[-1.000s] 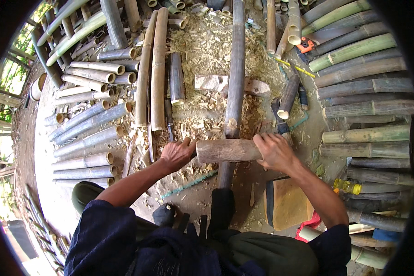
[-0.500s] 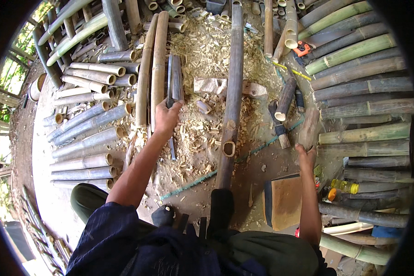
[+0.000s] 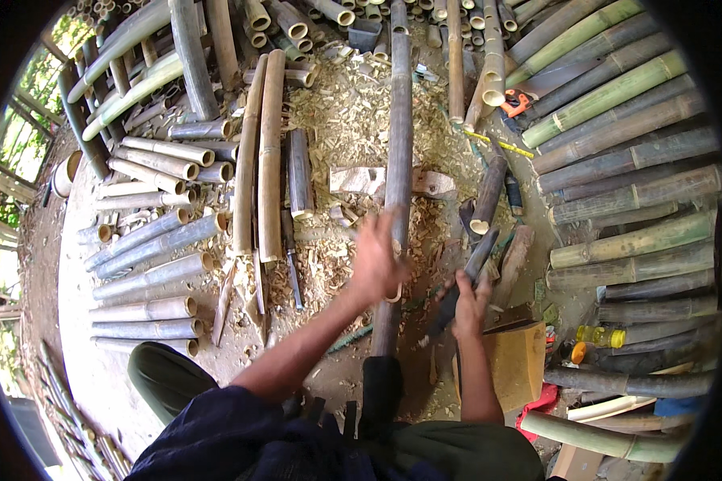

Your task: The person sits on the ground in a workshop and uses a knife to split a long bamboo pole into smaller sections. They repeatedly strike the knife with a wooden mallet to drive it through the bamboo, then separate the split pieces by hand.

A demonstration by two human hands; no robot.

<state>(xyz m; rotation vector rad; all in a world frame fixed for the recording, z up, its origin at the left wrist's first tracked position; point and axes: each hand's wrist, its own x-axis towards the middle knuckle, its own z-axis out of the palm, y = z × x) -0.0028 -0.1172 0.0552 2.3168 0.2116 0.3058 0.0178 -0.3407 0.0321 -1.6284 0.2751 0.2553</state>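
Note:
A long dark bamboo pole [image 3: 399, 104] runs up the middle, with its lower end by my dark-covered foot. My left hand [image 3: 375, 260] is smeared by motion over the pole, by its cut opening; I cannot tell whether it touches. To its right, my right hand [image 3: 469, 301] is closed round a dark, narrow tool [image 3: 480, 252], tilted, whose kind I cannot make out. Close beside this hand lies a rough wooden block [image 3: 513, 263]. A long knife [image 3: 294, 276] lies on the shavings at left, below a short dark bamboo piece [image 3: 300, 168].
A notched pale wooden block [image 3: 357, 180] lies crosswise at the pole. Two split bamboo lengths [image 3: 270, 152] lie left. Bamboo poles [image 3: 634, 204] line the right side, with an orange-handled saw [image 3: 518, 103] among them. A cardboard box [image 3: 515, 361] and yellow-capped bottle [image 3: 602, 336] are near right.
My left hand has let go of the knife and moved right to the pole. My right hand has left the wooden block and moved left, now holding the dark tool.

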